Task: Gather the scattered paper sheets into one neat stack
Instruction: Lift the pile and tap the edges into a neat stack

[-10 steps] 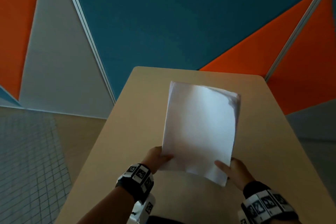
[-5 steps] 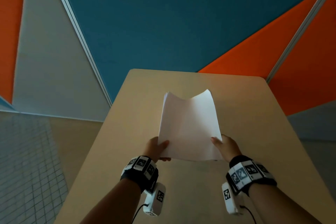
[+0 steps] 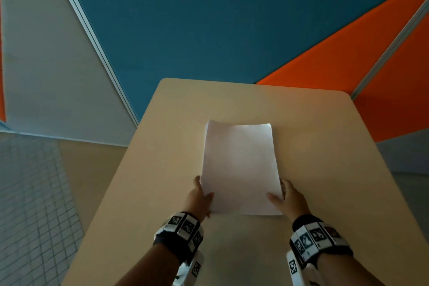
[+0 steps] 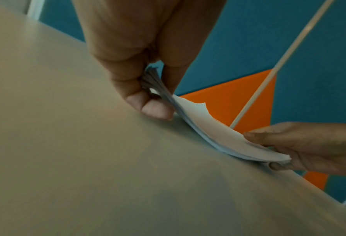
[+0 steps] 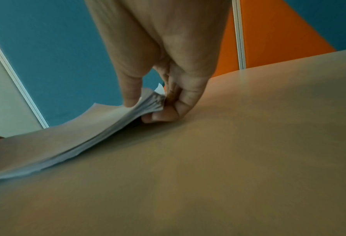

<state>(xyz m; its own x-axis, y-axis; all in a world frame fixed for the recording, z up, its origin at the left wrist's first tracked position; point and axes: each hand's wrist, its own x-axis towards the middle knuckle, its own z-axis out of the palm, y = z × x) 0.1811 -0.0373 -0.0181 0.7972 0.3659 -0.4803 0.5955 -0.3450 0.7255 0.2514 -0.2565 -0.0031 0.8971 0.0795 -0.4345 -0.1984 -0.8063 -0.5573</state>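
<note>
A stack of white paper sheets [image 3: 240,167] lies lengthwise on the beige table [image 3: 325,146], edges roughly even. My left hand [image 3: 199,195] pinches the stack's near left side, thumb on top and fingers under it. My right hand [image 3: 287,197] pinches the near right side the same way. In the left wrist view the paper stack [image 4: 198,121] sags onto the table between the left hand [image 4: 149,97] and the right hand [image 4: 289,148]. In the right wrist view the stack's edge [image 5: 111,126] curls up where the right hand [image 5: 151,105] holds it.
The table's left edge [image 3: 111,195] drops to a tiled floor [image 3: 30,204]. Blue and orange wall panels [image 3: 209,18] stand just beyond the table's far edge. Bare tabletop surrounds the stack on all sides.
The stack, held upright and bowed above the table before, has been lowered flat onto the tabletop. Both hands came down with it and still hold its near sides.
</note>
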